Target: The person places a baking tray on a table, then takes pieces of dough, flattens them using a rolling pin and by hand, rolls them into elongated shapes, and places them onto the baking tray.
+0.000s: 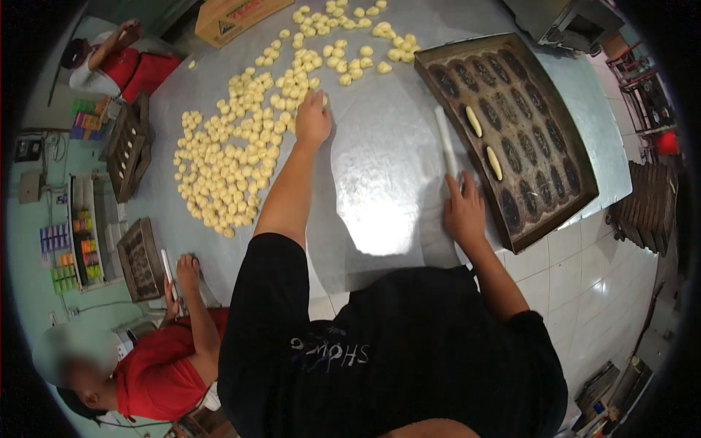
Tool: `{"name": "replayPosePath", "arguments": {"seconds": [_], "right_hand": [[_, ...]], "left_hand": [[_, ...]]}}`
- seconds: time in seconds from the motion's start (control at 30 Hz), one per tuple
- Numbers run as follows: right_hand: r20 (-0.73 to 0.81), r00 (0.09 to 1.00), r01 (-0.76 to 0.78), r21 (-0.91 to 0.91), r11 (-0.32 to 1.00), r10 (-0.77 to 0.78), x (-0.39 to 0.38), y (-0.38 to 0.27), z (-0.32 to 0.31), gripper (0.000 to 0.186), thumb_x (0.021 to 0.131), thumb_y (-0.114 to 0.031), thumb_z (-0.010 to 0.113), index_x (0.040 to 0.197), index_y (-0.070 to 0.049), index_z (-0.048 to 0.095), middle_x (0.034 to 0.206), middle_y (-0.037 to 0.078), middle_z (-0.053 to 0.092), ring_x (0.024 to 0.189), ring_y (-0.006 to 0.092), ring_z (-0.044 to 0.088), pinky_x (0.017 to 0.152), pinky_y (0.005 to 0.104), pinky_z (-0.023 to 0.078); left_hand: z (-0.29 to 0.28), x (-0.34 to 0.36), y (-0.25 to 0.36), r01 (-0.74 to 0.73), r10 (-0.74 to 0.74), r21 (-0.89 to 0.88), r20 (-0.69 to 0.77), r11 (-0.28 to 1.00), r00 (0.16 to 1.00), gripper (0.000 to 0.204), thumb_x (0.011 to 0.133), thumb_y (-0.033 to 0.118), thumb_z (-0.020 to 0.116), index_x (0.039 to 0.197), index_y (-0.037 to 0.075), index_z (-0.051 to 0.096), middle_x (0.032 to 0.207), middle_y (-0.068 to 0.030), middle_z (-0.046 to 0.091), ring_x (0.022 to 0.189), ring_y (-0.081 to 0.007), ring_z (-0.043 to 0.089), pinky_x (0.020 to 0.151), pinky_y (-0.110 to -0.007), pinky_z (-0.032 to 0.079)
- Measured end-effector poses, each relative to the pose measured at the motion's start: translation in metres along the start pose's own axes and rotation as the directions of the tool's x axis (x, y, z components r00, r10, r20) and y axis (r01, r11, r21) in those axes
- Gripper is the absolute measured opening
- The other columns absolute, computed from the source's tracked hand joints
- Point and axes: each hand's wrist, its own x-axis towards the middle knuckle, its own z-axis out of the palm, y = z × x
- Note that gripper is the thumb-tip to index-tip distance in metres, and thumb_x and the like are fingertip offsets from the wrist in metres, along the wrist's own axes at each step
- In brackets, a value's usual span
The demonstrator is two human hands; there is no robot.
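Observation:
Many small pale-yellow dough balls (234, 146) lie spread over the metal table at left and far middle. My left hand (312, 120) reaches into the right edge of this pile. Its fingers are bent down, and a dough ball partly shows at their tips. On the right, my right hand (465, 212) holds the near end of a pale, slim rolling pin (444, 135), which points away from me on the table. Beside it lies a dark baking tray (511, 233) with rows of oval hollows. Two long dough pieces (494, 163) sit along its left side.
The metal table (350, 255) has a cardboard box (237, 18) at its far edge. A co-worker in red (157, 369) works at lower left with another rolling pin, beside a second tray (140, 261). Another person (128, 62) stands far left. Stacked trays (646, 204) stand at right.

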Motion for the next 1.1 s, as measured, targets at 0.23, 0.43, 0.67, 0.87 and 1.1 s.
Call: {"name": "replayPosePath", "arguments": {"seconds": [0.23, 0.43, 0.67, 0.87, 1.1], "right_hand": [[0.116, 0.99, -0.096, 0.201, 0.975, 0.074, -0.048, 0.026, -0.013, 0.064, 0.08, -0.004, 0.057, 0.142, -0.013, 0.042, 0.123, 0.019, 0.054, 0.101, 0.038, 0.057, 0.085, 0.0465, 0.048], [0.176, 0.978, -0.191, 0.574, 0.796, 0.108, -0.035, 0.014, -0.004, 0.061, 0.083, -0.009, 0.06, 0.141, -0.004, 0.041, 0.104, 0.024, 0.061, 0.08, 0.0376, 0.063, 0.075, 0.0428, 0.049], [0.204, 0.92, 0.253, 0.342, 0.905, -0.335, -0.06, 0.015, 0.007, 0.037, 0.088, -0.014, 0.058, 0.125, -0.007, 0.057, 0.109, 0.013, 0.064, 0.101, 0.0315, 0.062, 0.089, 0.0453, 0.046], [0.245, 0.868, 0.444, 0.011, 0.896, -0.432, -0.063, -0.011, 0.035, 0.066, 0.095, -0.042, 0.048, 0.147, -0.005, 0.031, 0.154, 0.011, 0.031, 0.144, 0.0265, 0.026, 0.117, 0.05, 0.017], [0.053, 0.959, 0.282, -0.215, 0.935, -0.277, 0.031, -0.042, 0.082, 0.079, 0.095, -0.063, 0.03, 0.149, -0.006, 0.028, 0.157, 0.014, 0.022, 0.147, 0.0281, 0.017, 0.116, 0.0567, 0.011]], "left_hand": [[-0.025, -0.034, 0.059, 0.083, -0.024, -0.297, 0.197, 0.951, 0.98, 0.019, 0.087, 0.011, 0.06, 0.103, 0.005, 0.068, 0.103, -0.0131, 0.065, 0.096, -0.0334, 0.061, 0.081, -0.041, 0.051], [-0.02, -0.206, 0.134, -0.296, 0.294, -0.105, 0.625, 0.95, 0.723, 0.044, 0.096, 0.023, 0.051, 0.135, 0.004, 0.05, 0.151, -0.0157, 0.034, 0.139, -0.031, 0.035, 0.112, -0.048, 0.029], [-0.072, -0.248, 0.17, -0.206, 0.26, -0.205, 0.286, 0.957, 0.922, 0.055, 0.087, 0.037, 0.064, 0.133, 0.01, 0.053, 0.142, -0.0154, 0.045, 0.132, -0.0367, 0.039, 0.108, -0.061, 0.024], [-0.046, -0.278, 0.139, 0.009, -0.011, 0.008, 0.327, 1.0, 0.945, 0.051, 0.094, 0.032, 0.053, 0.134, 0.001, 0.049, 0.139, -0.0179, 0.049, 0.131, -0.0343, 0.044, 0.108, -0.059, 0.027], [-0.032, -0.191, 0.092, -0.039, 0.018, 0.23, 0.093, 0.972, 0.995, 0.064, 0.088, 0.053, 0.055, 0.133, 0.007, 0.053, 0.148, -0.0223, 0.037, 0.141, -0.0392, 0.026, 0.108, -0.069, 0.008]]}}
